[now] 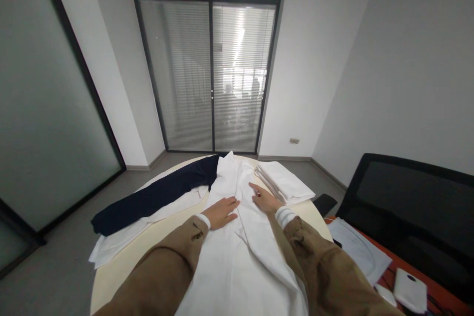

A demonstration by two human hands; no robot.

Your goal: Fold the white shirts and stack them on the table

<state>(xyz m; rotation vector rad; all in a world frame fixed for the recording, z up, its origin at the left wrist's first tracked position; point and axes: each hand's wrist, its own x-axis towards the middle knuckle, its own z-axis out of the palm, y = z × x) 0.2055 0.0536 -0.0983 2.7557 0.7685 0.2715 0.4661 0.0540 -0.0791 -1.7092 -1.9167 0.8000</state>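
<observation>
A long white coat [229, 242] lies spread down the middle of the round table, its far end near the back edge and its lower part running out of view toward me. My left hand [221, 212] rests flat on the coat with fingers stretched out. Against the coat's right side, beside a lengthwise fold, is my right hand [265, 198]; its index finger is extended and the others are partly bent. Nothing shows in its grasp. To the left, a dark navy garment [159, 192] lies lengthwise over another white cloth [122, 241].
A folded white cloth stack [285, 181] sits at the table's right edge. The cream tabletop [114, 281] shows at left. On the right are a black chair [411, 207], papers [359, 249] and a white phone-like device [410, 290] on an orange-red surface. Glass doors [211, 74] stand behind.
</observation>
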